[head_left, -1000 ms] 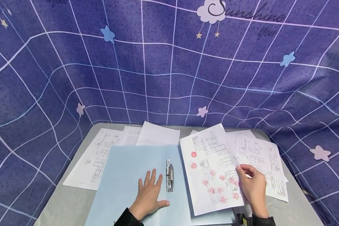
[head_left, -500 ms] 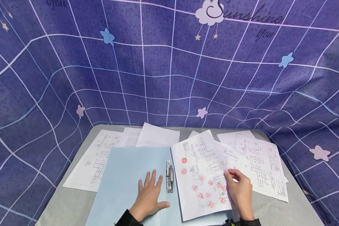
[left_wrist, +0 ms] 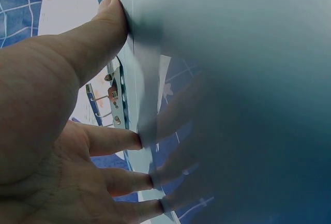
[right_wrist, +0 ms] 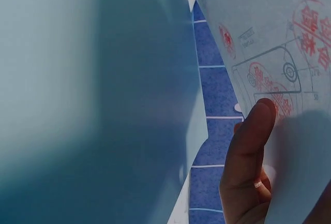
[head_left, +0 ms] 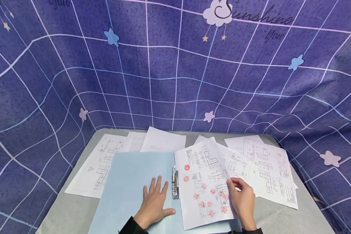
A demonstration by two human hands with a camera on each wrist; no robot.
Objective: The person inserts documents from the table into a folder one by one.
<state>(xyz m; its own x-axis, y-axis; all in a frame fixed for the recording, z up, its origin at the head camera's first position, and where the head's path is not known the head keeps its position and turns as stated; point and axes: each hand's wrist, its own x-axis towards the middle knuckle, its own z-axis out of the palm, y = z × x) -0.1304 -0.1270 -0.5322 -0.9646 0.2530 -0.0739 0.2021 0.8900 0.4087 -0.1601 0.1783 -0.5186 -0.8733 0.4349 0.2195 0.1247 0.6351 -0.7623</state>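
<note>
A light blue folder lies spread on the table, a metal clip along its middle. My left hand rests on the folder's left half with straight, spread fingers; in the left wrist view its fingertips touch the glossy blue surface. My right hand pinches the right edge of a paper sheet printed with drawings and red round stamps. This sheet is held over the folder's right half, its left edge right beside the clip. In the right wrist view the thumb presses on the sheet's face.
Drawing sheets and a mostly blank page stick out behind the folder at left. More drawing sheets overlap on the right. The grey table is backed by a purple-blue gridded cloth.
My right hand has carried the stamped sheet left and slightly toward me, bringing its left edge up to the clip. The left hand has stayed in place on the folder.
</note>
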